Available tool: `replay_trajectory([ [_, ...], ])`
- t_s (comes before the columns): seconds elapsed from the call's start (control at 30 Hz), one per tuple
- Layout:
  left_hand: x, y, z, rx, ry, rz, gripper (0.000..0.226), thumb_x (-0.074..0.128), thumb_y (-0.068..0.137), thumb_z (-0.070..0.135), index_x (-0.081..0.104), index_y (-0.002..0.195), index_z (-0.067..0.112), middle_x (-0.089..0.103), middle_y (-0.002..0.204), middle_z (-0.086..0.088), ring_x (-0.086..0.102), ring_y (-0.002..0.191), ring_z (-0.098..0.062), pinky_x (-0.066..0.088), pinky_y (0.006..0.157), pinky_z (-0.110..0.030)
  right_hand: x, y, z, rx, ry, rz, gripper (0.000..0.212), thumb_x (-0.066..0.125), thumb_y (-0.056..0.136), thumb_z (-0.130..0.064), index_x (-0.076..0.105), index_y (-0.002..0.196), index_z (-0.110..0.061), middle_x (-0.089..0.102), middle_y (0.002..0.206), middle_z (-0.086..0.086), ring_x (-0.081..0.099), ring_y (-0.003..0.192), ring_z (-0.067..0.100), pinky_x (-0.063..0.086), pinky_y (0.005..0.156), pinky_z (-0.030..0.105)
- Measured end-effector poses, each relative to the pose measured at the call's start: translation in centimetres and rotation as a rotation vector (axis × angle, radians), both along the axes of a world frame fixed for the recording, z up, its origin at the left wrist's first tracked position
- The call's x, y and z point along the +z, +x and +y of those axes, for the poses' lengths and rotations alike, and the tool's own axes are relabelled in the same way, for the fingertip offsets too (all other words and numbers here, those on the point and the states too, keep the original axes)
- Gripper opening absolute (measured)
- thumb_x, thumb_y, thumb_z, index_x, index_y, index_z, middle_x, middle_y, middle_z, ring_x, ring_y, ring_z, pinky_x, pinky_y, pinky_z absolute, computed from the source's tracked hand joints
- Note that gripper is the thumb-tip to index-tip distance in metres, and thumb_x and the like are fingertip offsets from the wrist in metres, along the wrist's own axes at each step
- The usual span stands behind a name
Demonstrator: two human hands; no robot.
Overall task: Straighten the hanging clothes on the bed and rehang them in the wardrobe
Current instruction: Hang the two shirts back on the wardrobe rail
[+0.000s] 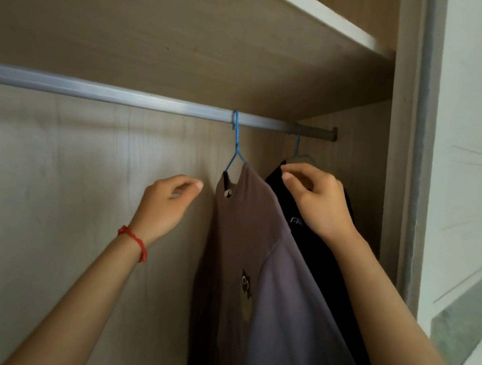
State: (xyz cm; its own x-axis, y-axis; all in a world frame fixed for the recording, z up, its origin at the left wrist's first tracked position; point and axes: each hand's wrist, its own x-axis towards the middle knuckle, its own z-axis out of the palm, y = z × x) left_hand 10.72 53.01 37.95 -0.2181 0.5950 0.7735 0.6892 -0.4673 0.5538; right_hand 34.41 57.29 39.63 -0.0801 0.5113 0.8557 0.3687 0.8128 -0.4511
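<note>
Two garments already hang on the rail (pixel 126 96) toward the right of the frame: a mauve shirt (pixel 247 239) on a blue hanger (pixel 236 142) at centre, and a black shirt (pixel 315 244) just behind it at right, on a second hanger (pixel 300 153) close to the rail's end bracket. The right hand (pixel 315 199), right of centre, has its fingers curled at the black shirt's collar, apparently pinching the fabric near the hanger's shoulder. The left hand (pixel 170 200), left of centre, is loosely curled and holds nothing, hovering just beside the mauve shirt's neckline without touching it. The step looks like final squaring of the shirts on their hangers. To do it well, tug the black collar gently so the neck sits centred on the wire, steady the mauve shirt with the free hand so it does not swing, and keep both hooks seated fully over the rail with the shirts slightly apart.
</note>
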Motion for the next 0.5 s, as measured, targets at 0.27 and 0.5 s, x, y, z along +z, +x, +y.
replay_trajectory([
  [0.27, -13.9, 0.1, -2.5, -0.072, -0.224, -0.198, 0.011, 0.058, 0.088, 0.022, 0.067, 0.093, 0.026, 0.069, 0.093, 0.002, 0.063, 0.091, -0.007, 0.043, 0.079, -0.014, -14.8, 4.9, -1.5, 0.091, -0.414, 0.097, 0.022, 0.054, 0.092, -0.022, 0.067, 0.110, -0.018, 0.066, 0.107, -0.007, 0.058, 0.099, 0.001, 0.043, 0.084, 0.013],
  [0.5, -29.2, 2.9, -6.0, 0.023, -0.552, -0.438, 0.013, 0.058, 0.089, 0.018, 0.069, 0.094, 0.021, 0.069, 0.094, 0.001, 0.061, 0.090, -0.011, 0.047, 0.082, -0.021, -29.9, 8.1, -2.0, 0.212, -0.807, 0.157, 0.027, 0.051, 0.090, 0.002, 0.068, 0.089, -0.019, 0.070, 0.080, -0.012, 0.063, 0.069, -0.011, 0.045, 0.063, 0.004],
])
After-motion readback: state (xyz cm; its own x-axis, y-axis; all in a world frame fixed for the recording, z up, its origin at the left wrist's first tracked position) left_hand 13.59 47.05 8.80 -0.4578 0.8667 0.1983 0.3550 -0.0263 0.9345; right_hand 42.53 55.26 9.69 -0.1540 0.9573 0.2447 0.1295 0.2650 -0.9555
